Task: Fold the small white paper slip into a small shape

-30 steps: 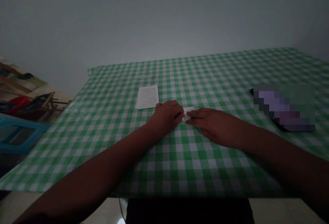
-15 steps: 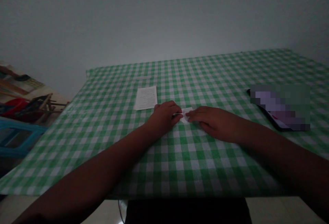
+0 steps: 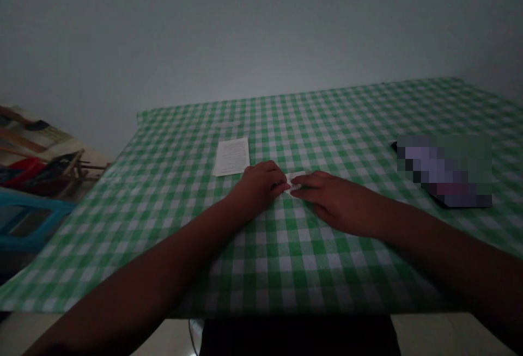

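Sliding toward the left hand [image 3: 259,186] pinching small white paper [image 3: 292,175], the right hand [image 3: 342,203], fingers narrowly parted, likely braces it better, inside the green-checked tablecloth [image 3: 310,280]'s near edge.

A single head-worn camera looks forward and down over the near edge of the checked surface [image 3: 261,258]; the left forearm [image 3: 143,269] enters lower left, the right forearm [image 3: 433,241] lower right, the wall [image 3: 286,29] filling the top.

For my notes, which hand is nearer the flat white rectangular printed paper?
Left. The left hand is beside the near right corner of the rectangular paper, contact unclear; the right hand is farther right, beyond the left.
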The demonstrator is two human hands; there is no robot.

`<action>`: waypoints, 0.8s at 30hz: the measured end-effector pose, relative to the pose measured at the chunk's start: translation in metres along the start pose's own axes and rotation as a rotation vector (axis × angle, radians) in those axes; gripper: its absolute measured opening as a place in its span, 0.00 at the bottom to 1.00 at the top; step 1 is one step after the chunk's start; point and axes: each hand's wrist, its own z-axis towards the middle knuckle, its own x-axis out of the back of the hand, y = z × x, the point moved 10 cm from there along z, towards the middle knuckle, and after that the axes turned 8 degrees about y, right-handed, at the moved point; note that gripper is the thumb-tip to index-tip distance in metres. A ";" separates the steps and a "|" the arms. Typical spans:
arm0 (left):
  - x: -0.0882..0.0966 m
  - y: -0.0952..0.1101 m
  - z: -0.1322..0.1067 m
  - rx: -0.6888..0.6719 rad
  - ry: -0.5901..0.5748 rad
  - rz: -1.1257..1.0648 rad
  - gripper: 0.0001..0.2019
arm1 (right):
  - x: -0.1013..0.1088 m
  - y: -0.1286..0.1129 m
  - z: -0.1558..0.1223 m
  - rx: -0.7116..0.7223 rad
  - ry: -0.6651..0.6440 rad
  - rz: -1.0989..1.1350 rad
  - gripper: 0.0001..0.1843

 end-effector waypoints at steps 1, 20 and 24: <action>0.000 0.001 -0.001 -0.008 -0.009 -0.003 0.07 | 0.000 0.000 0.000 0.001 -0.010 -0.002 0.25; 0.003 0.004 -0.008 0.048 0.017 0.090 0.09 | -0.001 0.002 0.005 -0.047 0.047 0.029 0.23; 0.003 0.005 -0.007 0.054 0.017 0.103 0.09 | 0.001 0.001 0.007 -0.045 0.035 0.049 0.24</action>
